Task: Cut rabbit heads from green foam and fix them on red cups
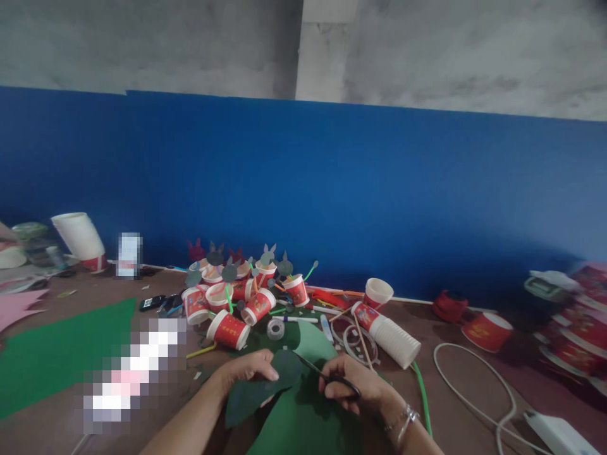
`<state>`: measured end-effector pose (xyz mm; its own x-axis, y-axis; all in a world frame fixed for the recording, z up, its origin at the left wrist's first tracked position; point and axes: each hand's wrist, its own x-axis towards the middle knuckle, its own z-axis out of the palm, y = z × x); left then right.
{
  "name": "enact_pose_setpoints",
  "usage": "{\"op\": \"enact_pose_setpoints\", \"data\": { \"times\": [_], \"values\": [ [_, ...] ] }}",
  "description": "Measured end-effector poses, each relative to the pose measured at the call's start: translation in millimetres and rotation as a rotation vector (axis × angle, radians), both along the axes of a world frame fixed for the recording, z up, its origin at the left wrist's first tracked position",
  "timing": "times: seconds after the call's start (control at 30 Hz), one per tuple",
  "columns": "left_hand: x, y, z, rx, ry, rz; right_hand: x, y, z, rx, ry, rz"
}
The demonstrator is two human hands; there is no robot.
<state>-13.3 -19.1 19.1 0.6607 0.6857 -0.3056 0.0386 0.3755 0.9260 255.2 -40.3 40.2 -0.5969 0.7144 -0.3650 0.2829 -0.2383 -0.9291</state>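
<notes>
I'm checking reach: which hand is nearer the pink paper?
Left. The left hand is right of the pink paper; the right hand, holding scissors, is farther right.

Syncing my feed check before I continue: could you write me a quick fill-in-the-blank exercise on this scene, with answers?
1. The right grip holds a pair of ____.
2. The dark sheet is held by the ____ grip.
3. The bracelet is on the ____ wrist.
4. The lower wall is coloured ____.

Missing words: scissors; left; right; blue.
</notes>
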Motion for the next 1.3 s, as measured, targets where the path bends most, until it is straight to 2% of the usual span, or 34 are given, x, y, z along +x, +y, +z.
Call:
{"op": "enact_pose_setpoints", "data": {
  "times": [0.17,0.27,0.4,0.47,0.53,0.63,0.7,0.77,0.87,1.03,1.1,1.23,1.3],
  "values": [
    [2,1,2.0,-0.051,0.059,-0.017,-4,0,-0.8,-0.003,0.008,0.032],
    [2,-3,8.0,-0.064,0.041,0.010,-5,0,-0.8,0.020,-0.026,0.034],
    [11,-12,22.2,-0.060,-0.062,0.087,-9,-1,-0.5,0.055,0.053,-0.113],
    [20,-15,26.4,-0.034,-0.215,0.247,-16,-4,0.6,0.100,0.186,-0.232],
    [30,-14,25.2,0.030,-0.298,0.517,-26,-9,2.0,0.139,0.318,-0.312],
    [40,-11,15.2,0.163,-0.240,0.868,-45,-18,2.7,0.140,0.380,-0.384],
    [43,-9,8.4,0.231,-0.184,0.977,-56,-21,1.6,0.151,0.357,-0.488],
    [45,-10,5.1,0.250,-0.167,0.961,-63,-22,0.2,0.182,0.340,-0.583],
    [49,-14,6.2,0.249,-0.148,0.859,-66,-18,-0.1,0.225,0.337,-0.674],
    [53,-19,7.2,0.271,-0.081,0.570,-66,-13,2.8,0.263,0.352,-0.794],
    [53,-18,4.8,0.287,-0.061,0.561,-71,-12,2.3,0.249,0.351,-0.815],
    [50,-14,0.1,0.327,-0.008,0.644,-84,-12,-3.7,0.191,0.345,-0.798],
    [49,-13,-0.4,0.353,0.015,0.641,-88,-11,-7.8,0.179,0.352,-0.819]
  ]
}}
